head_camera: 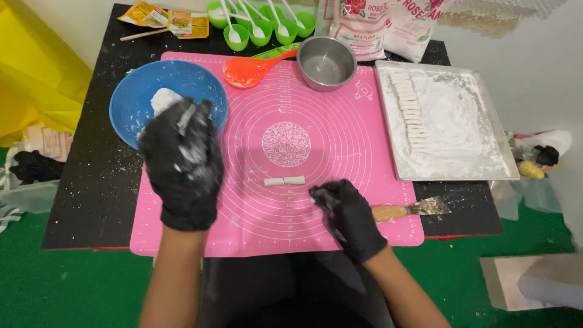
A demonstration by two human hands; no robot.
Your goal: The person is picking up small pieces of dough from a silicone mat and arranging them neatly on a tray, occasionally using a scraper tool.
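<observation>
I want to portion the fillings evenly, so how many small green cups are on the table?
5 green cups, clustered at the table's far edge behind the orange spoon; a sixth may be hidden among them.

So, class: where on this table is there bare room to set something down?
Free: the pink mat between steel bowl, dough pieces and tray; also the tray's floured right half. Crowded: the back edge with green cups and flour bags.
</observation>
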